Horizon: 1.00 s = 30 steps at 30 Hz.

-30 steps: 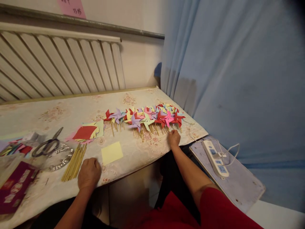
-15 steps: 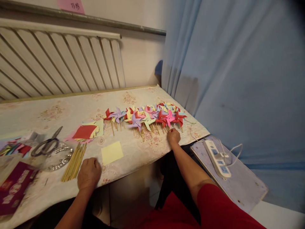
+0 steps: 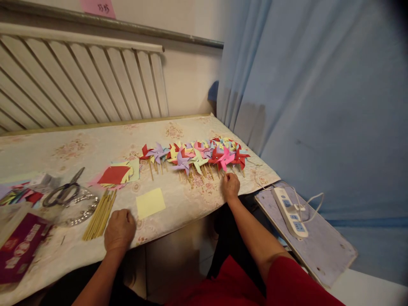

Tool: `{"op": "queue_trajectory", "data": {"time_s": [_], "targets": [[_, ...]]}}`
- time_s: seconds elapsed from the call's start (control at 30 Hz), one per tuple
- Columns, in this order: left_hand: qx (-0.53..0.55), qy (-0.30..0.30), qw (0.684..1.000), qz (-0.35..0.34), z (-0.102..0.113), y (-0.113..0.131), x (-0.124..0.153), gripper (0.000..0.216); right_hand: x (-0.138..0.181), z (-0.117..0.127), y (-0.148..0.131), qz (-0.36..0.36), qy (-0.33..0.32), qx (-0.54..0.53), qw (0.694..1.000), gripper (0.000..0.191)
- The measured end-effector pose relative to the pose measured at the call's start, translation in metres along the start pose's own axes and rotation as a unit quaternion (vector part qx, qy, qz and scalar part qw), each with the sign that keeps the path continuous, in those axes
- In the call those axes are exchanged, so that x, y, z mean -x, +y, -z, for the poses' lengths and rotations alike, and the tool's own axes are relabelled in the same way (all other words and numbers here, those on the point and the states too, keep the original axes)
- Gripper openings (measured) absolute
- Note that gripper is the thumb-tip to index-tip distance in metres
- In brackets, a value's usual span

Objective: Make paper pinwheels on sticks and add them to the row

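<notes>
My right hand [image 3: 230, 185] is closed at the table's front edge around the lower stick of a bright pink paper pinwheel [image 3: 225, 159]. That pinwheel is at the front right of a cluster of paper pinwheels [image 3: 182, 160] in purple, yellow, red and pale green, lying on their sticks. My left hand [image 3: 120, 229] rests on the table as a loose fist, with nothing seen in it. Just left of it lies a bundle of thin bamboo sticks [image 3: 100, 214]. A square of yellow paper [image 3: 151, 203] lies flat to its right.
Stacked coloured paper squares [image 3: 114, 175], black-handled scissors [image 3: 63, 193], a bag of shiny pins [image 3: 81, 210] and a purple box [image 3: 21, 248] occupy the table's left. A power strip [image 3: 290, 212] sits on a board at right, before a blue curtain [image 3: 312, 106].
My right hand and the pink pinwheel have shifted slightly left together. My left hand stays in place. The view has moved very little.
</notes>
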<state>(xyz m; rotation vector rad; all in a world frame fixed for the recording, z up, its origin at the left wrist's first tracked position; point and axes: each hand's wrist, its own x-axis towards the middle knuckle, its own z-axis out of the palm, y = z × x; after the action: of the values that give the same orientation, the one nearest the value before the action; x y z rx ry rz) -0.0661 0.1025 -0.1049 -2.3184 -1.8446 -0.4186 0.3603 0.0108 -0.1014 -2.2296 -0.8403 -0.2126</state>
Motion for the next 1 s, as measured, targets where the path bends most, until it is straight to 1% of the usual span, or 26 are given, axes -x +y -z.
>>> {"op": "queue_trajectory", "data": {"time_s": [0.13, 0.2, 0.37, 0.5, 0.67, 1.0], "targets": [[-0.001, 0.006, 1.0, -0.009, -0.002, -0.001, 0.0, 0.028, 0.013, -0.006, -0.007, 0.059, -0.037, -0.014, 0.997, 0.019], [-0.001, 0.011, 1.0, -0.008, -0.002, -0.001, 0.0, 0.029, 0.017, -0.011, -0.01, 0.069, -0.048, -0.02, 0.996, 0.019], [-0.001, 0.011, 1.0, -0.006, -0.001, 0.0, 0.001, 0.03, 0.02, -0.021, -0.015, 0.06, -0.044, -0.028, 0.997, 0.018], [-0.002, 0.006, 1.0, 0.0, 0.001, 0.002, 0.001, 0.03, 0.019, -0.024, -0.016, 0.062, -0.036, -0.034, 0.997, 0.018], [-0.004, -0.001, 1.0, 0.003, 0.003, 0.003, 0.001, 0.029, 0.017, -0.028, -0.019, 0.044, -0.036, -0.024, 0.998, 0.017], [0.003, 0.002, 1.0, 0.002, 0.001, 0.002, 0.0, 0.03, 0.017, -0.035, -0.02, 0.038, -0.039, -0.009, 0.998, 0.016]]}}
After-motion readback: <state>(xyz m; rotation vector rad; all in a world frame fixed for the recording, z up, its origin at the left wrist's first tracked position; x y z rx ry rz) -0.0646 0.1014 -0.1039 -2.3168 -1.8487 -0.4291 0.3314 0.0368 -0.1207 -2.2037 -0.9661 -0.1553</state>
